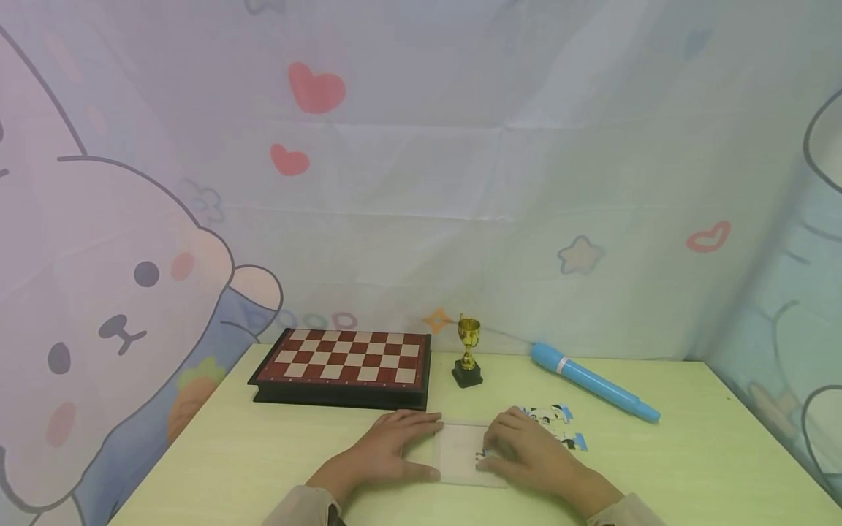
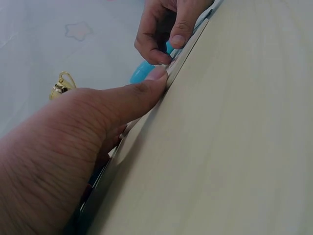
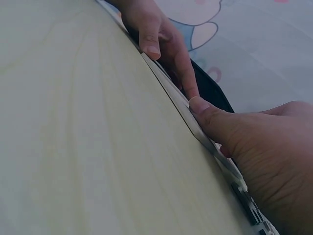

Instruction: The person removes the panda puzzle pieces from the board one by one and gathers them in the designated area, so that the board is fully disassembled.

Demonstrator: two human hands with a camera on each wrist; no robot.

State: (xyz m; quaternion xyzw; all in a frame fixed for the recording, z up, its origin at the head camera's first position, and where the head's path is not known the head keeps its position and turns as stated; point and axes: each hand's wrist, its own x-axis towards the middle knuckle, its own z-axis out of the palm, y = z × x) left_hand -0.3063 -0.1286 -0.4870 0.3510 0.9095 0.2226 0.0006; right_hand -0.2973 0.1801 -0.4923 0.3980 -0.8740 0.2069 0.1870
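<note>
A flat white puzzle tray lies on the table between both hands. My left hand rests at its left side, fingers straight near the far corner and thumb at the near corner; in the left wrist view the thumb lies on the tray's edge. Over the tray's right part, my right hand curls its fingers and pinches a small puzzle piece with dark, white and blue print, mostly hidden under the fingers. More puzzle pieces with a black, white and blue picture lie just beyond the right hand.
A red-and-white checkered chessboard box stands at the back left. Right of it is a small gold trophy cup on a black base. A blue marker-shaped tube lies slanted at the back right. A printed curtain hangs behind the table.
</note>
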